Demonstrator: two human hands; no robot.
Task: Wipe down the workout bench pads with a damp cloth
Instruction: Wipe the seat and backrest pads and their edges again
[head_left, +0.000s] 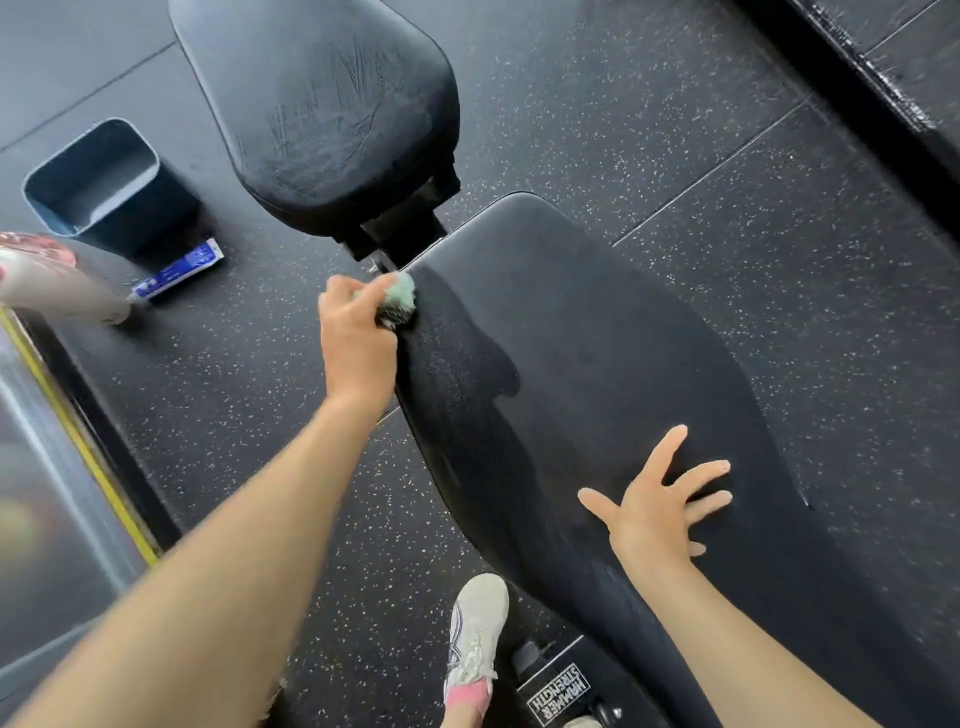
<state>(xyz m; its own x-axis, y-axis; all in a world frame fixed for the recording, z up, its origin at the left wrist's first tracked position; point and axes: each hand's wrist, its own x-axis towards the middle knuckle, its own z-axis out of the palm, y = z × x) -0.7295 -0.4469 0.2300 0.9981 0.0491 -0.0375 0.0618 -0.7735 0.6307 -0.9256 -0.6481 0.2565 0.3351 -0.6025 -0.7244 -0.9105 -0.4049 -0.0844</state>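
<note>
1. Cloth (402, 293): pale green, bunched up, pressed against the upper left corner of the long pad (597, 364), right where that pad ends at the gap before the short pad (322, 114).
2. Left hands entry: left hand (353, 338) has its fingers curled round the cloth and clamped on it, knuckles up, arm stretched out from the lower left of the view.
3. Right hand (654, 514): flat on the long pad, palm down, fingers straight and spread wide, holding nothing. It rests on the lower middle of the pad, well apart from the left hand.
4. Long pad surface: black, with a darker wet-looking sheen along its left side, running down from the cloth; the right side looks duller.
5. Short pad: black, tilted up beyond the long pad, with pale streak marks across its face.
6. Frame label (558, 693) below the long pad reads "HAMMER STRENGTH", upside down to the camera.
7. Floor (675, 130): dark speckled rubber tiles. On it, left of the pads, stands an open dark bin (171, 208), with a blue and white packet (179, 267) just beside its base.
8. White object (57, 288) at the left edge: blurred, cannot tell what it is.
9. Pale shoe (475, 629) on the floor near the bottom, just left of the long pad.
</note>
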